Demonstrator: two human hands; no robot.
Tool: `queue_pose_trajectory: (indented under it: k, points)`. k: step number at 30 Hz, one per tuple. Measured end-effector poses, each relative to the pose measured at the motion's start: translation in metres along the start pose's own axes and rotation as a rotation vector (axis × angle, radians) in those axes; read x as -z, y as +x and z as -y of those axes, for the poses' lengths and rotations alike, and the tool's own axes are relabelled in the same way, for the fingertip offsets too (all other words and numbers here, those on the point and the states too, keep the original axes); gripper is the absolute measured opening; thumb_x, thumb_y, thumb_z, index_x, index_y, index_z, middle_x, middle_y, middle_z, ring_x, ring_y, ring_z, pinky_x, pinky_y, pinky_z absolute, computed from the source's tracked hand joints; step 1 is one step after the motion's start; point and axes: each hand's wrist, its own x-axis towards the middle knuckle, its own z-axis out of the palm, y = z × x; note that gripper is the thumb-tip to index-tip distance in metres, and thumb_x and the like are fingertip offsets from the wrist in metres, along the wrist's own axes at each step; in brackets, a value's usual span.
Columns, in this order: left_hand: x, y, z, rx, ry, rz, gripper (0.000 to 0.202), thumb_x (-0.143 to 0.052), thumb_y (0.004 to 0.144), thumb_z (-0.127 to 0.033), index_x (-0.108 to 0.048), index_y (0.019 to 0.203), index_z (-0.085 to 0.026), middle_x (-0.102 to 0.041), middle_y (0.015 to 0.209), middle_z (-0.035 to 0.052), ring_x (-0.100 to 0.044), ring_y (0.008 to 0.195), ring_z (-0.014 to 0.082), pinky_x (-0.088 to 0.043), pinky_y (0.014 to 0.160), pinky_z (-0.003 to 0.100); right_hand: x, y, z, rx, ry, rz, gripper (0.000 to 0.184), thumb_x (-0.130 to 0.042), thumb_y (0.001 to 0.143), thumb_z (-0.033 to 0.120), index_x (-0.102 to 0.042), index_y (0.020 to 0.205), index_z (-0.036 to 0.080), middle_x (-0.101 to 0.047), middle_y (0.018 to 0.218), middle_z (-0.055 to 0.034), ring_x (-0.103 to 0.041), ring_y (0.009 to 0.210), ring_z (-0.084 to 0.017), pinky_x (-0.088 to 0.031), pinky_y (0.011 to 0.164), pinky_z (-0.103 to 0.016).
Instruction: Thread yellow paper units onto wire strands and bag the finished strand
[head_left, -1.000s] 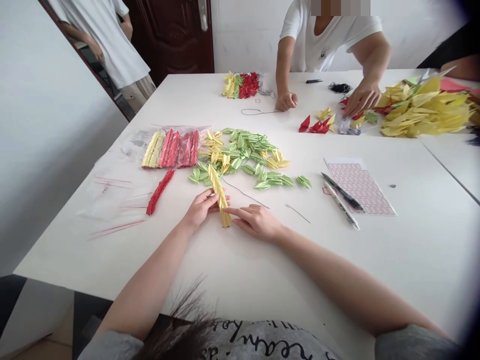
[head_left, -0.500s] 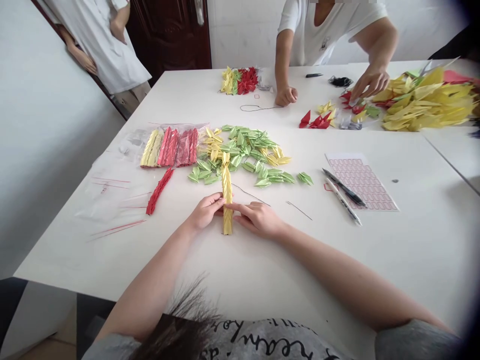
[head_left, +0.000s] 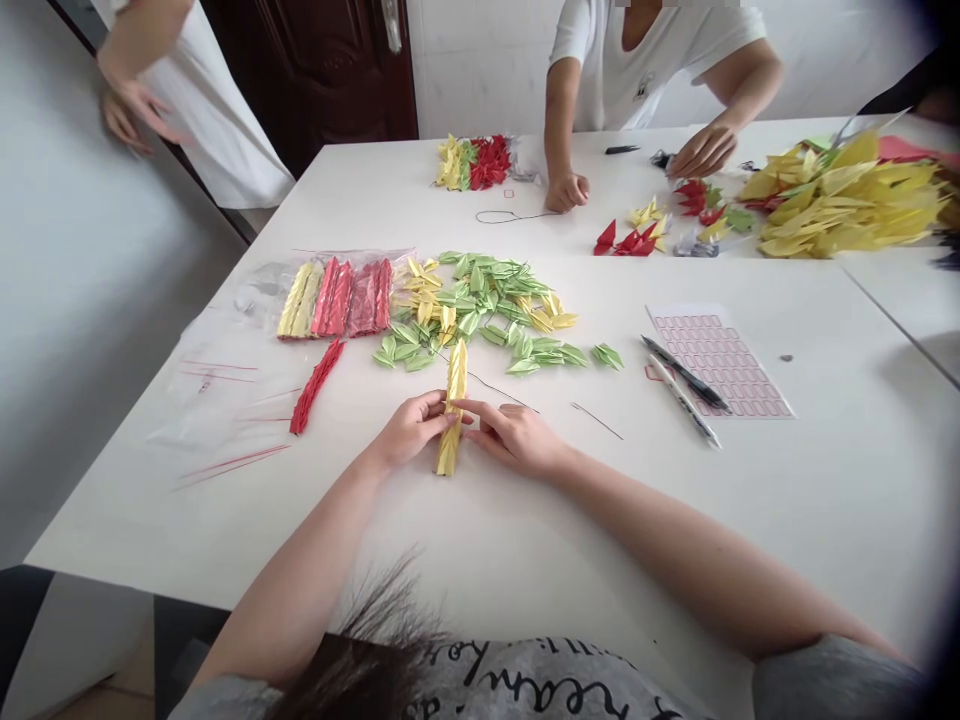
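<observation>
A long yellow strip of stacked folded-paper pieces (head_left: 453, 400) lies on the white table (head_left: 525, 540) in front of me. My left hand (head_left: 409, 430) pinches it from the left near its middle. My right hand (head_left: 514, 435) meets it from the right, forefinger pointing at the strip and the other fingers curled. Just beyond lies a heap of loose green and yellow folded pieces (head_left: 487, 310). A thin dark wire (head_left: 495, 388) runs across the table behind my right hand.
Yellow and red strips in clear bags (head_left: 337, 296) and a loose red strip (head_left: 316, 385) lie at left. A sticker sheet (head_left: 716, 360) and two pens (head_left: 684, 385) sit right. A person across handles red pieces (head_left: 626, 240) beside a big yellow paper heap (head_left: 847, 205). Another person stands by the door.
The yellow strip has swung from leaning left to leaning slightly right, and slid a little toward me between both hands. The person across moved a hand toward the table's back.
</observation>
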Motion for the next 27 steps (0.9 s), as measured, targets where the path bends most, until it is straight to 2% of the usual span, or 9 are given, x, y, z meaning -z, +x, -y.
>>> queue_pose_trajectory:
  k: [6, 13, 16, 21, 22, 24, 27]
  points:
    - [0.0, 0.0, 0.001, 0.001, 0.016, 0.02, 0.045, -0.077, 0.078, -0.048, -0.067, 0.106, -0.015, -0.074, 0.097, 0.0077, -0.069, 0.088, 0.02, -0.052, 0.082, 0.031, 0.002, 0.001, 0.001, -0.042, 0.073, -0.003, 0.045, -0.038, 0.104, 0.039, -0.038, 0.144, 0.018, -0.066, 0.072, -0.0008, -0.058, 0.058, -0.016, -0.043, 0.061, -0.026]
    - [0.002, 0.001, 0.003, 0.047, -0.001, 0.016, 0.053, -0.08, 0.074, -0.049, -0.067, 0.113, -0.015, -0.073, 0.1, 0.0104, -0.07, 0.088, 0.0227, -0.054, 0.084, 0.035, 0.002, 0.001, 0.0, -0.07, 0.103, -0.017, 0.048, -0.041, 0.103, 0.038, -0.034, 0.146, 0.019, -0.064, 0.07, 0.0013, -0.055, 0.056, -0.015, -0.041, 0.058, -0.025]
    - [0.003, 0.001, 0.004, 0.056, 0.007, 0.017, 0.053, -0.079, 0.074, -0.049, -0.068, 0.114, -0.016, -0.073, 0.098, 0.0102, -0.07, 0.088, 0.0229, -0.054, 0.085, 0.037, 0.002, 0.001, 0.0, -0.11, 0.136, -0.018, 0.044, -0.041, 0.102, 0.035, -0.037, 0.143, 0.019, -0.063, 0.069, 0.0024, -0.053, 0.054, -0.014, -0.041, 0.057, -0.025]
    - [0.001, 0.0, 0.001, 0.037, 0.061, 0.011, 0.051, -0.077, 0.075, -0.05, -0.069, 0.111, -0.014, -0.072, 0.088, 0.0087, -0.068, 0.082, 0.0212, -0.053, 0.078, 0.033, 0.005, 0.001, 0.001, -0.146, 0.203, -0.038, 0.046, -0.043, 0.1, 0.031, -0.034, 0.144, 0.019, -0.059, 0.068, 0.0042, -0.049, 0.052, -0.012, -0.04, 0.056, -0.025]
    - [0.001, -0.001, -0.001, 0.03, 0.084, 0.008, 0.051, -0.076, 0.076, -0.051, -0.07, 0.109, -0.014, -0.071, 0.085, 0.0081, -0.067, 0.081, 0.0207, -0.052, 0.076, 0.032, 0.005, 0.001, 0.002, -0.153, 0.22, -0.076, 0.043, -0.043, 0.099, 0.029, -0.037, 0.141, 0.019, -0.058, 0.068, 0.0041, -0.048, 0.052, -0.012, -0.041, 0.056, -0.025]
    - [0.0, -0.003, -0.005, 0.023, 0.128, 0.014, 0.048, -0.073, 0.078, -0.053, -0.071, 0.105, -0.014, -0.07, 0.079, 0.0067, -0.066, 0.077, 0.0192, -0.05, 0.073, 0.03, 0.004, 0.0, 0.001, -0.169, 0.251, -0.232, 0.033, -0.042, 0.097, 0.025, -0.045, 0.129, 0.021, -0.056, 0.072, 0.0023, -0.049, 0.055, -0.012, -0.042, 0.056, -0.026]
    - [0.001, -0.007, -0.011, 0.062, 0.097, 0.121, 0.044, -0.071, 0.08, -0.054, -0.073, 0.096, -0.014, -0.069, 0.072, 0.0063, -0.064, 0.069, 0.0172, -0.049, 0.07, 0.029, 0.005, 0.0, -0.002, -0.241, 0.386, -0.504, 0.022, -0.042, 0.092, 0.021, -0.047, 0.114, 0.024, -0.059, 0.09, -0.0029, -0.051, 0.059, -0.011, -0.044, 0.056, -0.027]
